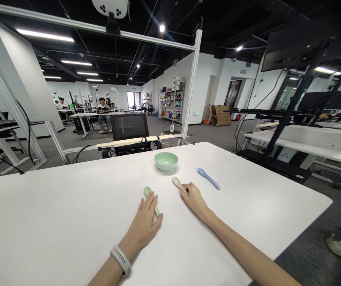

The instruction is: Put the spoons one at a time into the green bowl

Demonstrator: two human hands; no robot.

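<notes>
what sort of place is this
Probably a shared office or lab workspace: people sit at white desks in the background, a metal frame stands behind the near table, and shelves hold assorted items.

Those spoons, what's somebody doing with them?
A person has both hands at the spoons on a white table. The left hand is spread over the green spoon; the right hand's fingers are at the cream spoon's handle. The blue spoon lies untouched. A green bowl stands upright beyond them.
</notes>
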